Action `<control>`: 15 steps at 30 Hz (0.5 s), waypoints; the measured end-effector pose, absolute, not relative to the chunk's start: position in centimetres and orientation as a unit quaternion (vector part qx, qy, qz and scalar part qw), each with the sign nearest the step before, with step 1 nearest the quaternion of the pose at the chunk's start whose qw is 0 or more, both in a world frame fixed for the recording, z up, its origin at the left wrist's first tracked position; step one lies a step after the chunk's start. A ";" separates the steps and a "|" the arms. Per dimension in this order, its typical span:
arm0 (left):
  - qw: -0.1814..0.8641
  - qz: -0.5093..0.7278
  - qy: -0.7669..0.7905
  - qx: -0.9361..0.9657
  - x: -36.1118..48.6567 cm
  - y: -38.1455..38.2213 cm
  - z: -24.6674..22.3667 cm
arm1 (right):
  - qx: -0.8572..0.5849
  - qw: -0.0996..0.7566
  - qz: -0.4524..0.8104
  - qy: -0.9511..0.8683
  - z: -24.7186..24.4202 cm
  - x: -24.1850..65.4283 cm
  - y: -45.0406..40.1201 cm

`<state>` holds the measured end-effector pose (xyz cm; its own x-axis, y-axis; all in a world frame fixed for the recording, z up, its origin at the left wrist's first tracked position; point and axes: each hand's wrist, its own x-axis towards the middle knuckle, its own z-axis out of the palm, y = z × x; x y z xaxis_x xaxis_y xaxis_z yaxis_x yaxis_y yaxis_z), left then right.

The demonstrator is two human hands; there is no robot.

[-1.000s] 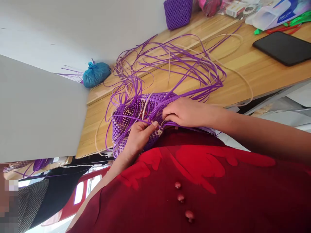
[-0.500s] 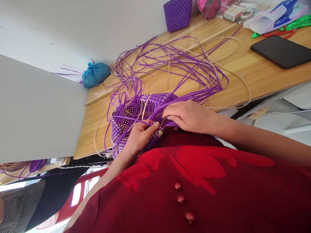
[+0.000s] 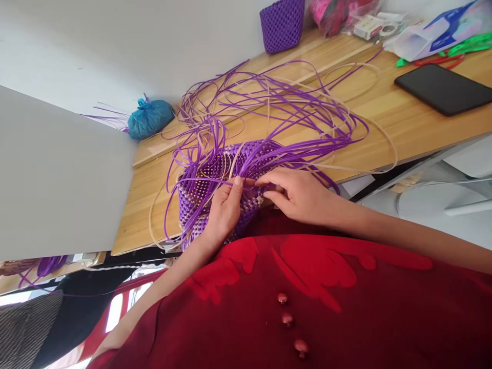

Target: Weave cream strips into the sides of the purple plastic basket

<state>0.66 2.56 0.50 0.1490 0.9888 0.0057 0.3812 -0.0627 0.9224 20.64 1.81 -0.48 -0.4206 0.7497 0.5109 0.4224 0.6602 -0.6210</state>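
A purple and cream woven basket [image 3: 188, 205] lies at the table's near edge, against the red garment. Long purple and cream strips [image 3: 326, 115] run from it across the wood in loose loops. My left hand [image 3: 226, 205] is closed at the basket's near rim, thumb and fingers pinching purple strips. Just right of it, my right hand [image 3: 294, 192] has its thumb and forefinger bent close together at the rim. What sits between those fingertips is too small to make out.
The wooden table [image 3: 392, 118] holds a black phone [image 3: 444, 88], a purple woven basket [image 3: 282, 25], a blue bag [image 3: 150, 119], a white and blue packet [image 3: 434, 38] and small boxes [image 3: 368, 26]. A wall stands behind. Another person's dark clothing [image 3: 82, 302] shows lower left.
My left thumb has moved up over the strips. My right hand has shifted slightly down, its fingers no longer over the bundle of purple strips, which now lies behind it.
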 end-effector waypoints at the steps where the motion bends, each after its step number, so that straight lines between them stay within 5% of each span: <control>1: 0.405 0.367 0.540 0.640 0.8 2.6 0.6 | -0.369 0.392 0.203 -0.818 -0.8 20.7 2.1; 7: 0.443 0.312 0.476 0.693 0.1 1.9 0.3 | -0.355 0.374 0.222 -0.827 -1.6 20.9 2.4; 15: 0.400 0.209 0.524 0.722 -0.3 2.2 0.7 | -0.359 0.464 0.217 -0.780 -1.4 22.3 0.7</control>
<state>-0.30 2.23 0.67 0.3638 0.9239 -0.1184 0.5899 -0.1301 0.7969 22.32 0.74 -1.42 -0.3119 0.7616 0.5681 0.3585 0.6481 -0.6720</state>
